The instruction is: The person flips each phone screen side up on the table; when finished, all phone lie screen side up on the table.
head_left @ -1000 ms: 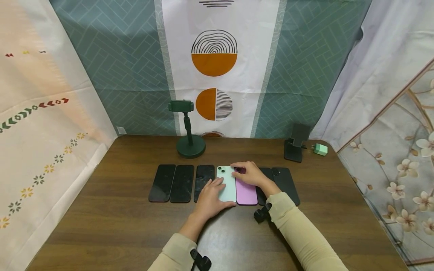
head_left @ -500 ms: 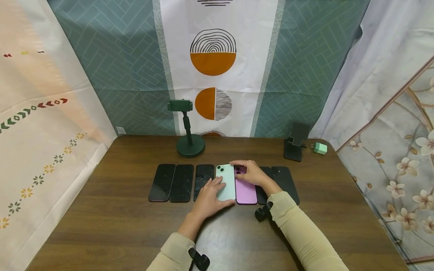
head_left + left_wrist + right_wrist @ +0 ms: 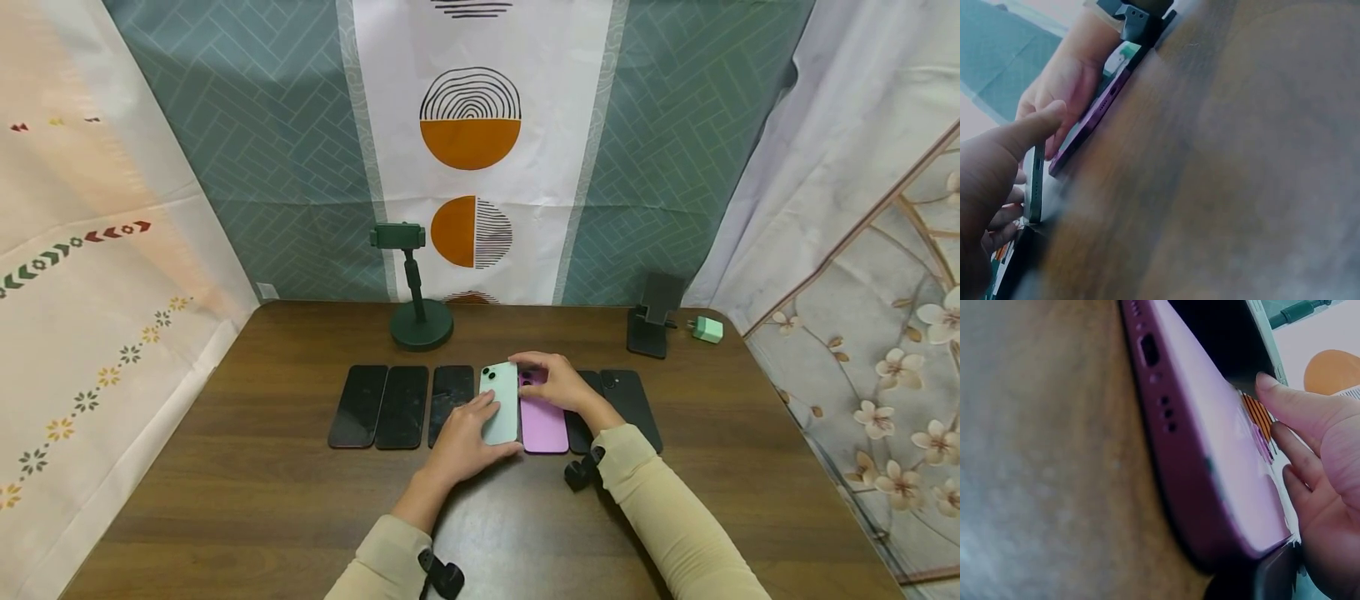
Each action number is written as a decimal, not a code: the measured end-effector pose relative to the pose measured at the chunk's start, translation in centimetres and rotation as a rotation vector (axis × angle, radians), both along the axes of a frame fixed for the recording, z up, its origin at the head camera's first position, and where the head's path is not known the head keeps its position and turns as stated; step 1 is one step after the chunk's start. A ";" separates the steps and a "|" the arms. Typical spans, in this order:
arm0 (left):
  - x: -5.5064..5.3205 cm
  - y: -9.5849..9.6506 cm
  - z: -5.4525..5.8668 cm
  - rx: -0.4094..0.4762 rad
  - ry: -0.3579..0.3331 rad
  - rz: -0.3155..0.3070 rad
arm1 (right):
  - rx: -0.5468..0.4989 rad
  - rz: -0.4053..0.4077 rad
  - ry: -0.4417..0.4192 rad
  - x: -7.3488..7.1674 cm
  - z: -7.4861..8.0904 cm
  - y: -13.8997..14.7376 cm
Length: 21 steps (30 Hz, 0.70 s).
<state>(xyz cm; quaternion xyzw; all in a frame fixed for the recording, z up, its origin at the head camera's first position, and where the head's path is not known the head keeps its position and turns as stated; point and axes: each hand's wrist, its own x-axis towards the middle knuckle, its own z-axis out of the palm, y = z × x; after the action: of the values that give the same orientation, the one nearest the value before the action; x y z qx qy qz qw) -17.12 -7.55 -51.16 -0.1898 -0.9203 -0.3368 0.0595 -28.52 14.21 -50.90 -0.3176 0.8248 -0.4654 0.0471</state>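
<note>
A mint-green smartphone, camera side up, is held between both hands over the middle of a row of phones. My left hand grips its left side with the fingers, the thumb by the bottom end. My right hand pinches the upper right edge with thumb and fingertips. In the right wrist view that edge is raised, baring the phone's dark screen. Beneath my right hand lies a pink-purple smartphone, camera bump partly covered. A black phone lies left of the mint one, partly under my left hand.
Two black phones lie at the row's left end. Dark phones lie at its right end. Behind stand a green round-based phone stand, a black stand and a mint charger plug. Patterned cloth hangs behind the table.
The mint phone has gone from lying flat in the row to tilted, its right edge lifted. Both hands stay on it almost in place.
</note>
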 end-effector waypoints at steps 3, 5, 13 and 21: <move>0.0 0.0 0.1 0.018 0.001 -0.008 | -0.010 0.018 0.000 -0.1 0.0 0.0; 0.0 0.0 0.2 0.034 -0.008 -0.015 | -0.016 0.029 -0.003 -0.1 0.1 -0.1; 0.2 -0.1 0.2 0.095 -0.021 -0.020 | -0.037 0.072 -0.071 -0.3 0.6 -0.2; 0.3 -0.2 0.2 0.141 -0.009 -0.041 | -0.097 0.153 -0.148 -0.5 0.8 -0.2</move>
<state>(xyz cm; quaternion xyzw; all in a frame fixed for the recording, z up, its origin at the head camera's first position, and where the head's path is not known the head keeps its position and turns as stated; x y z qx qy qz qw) -16.82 -7.74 -50.97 -0.2024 -0.8905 -0.4029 0.0616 -29.01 14.02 -50.12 -0.3465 0.7688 -0.5220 0.1277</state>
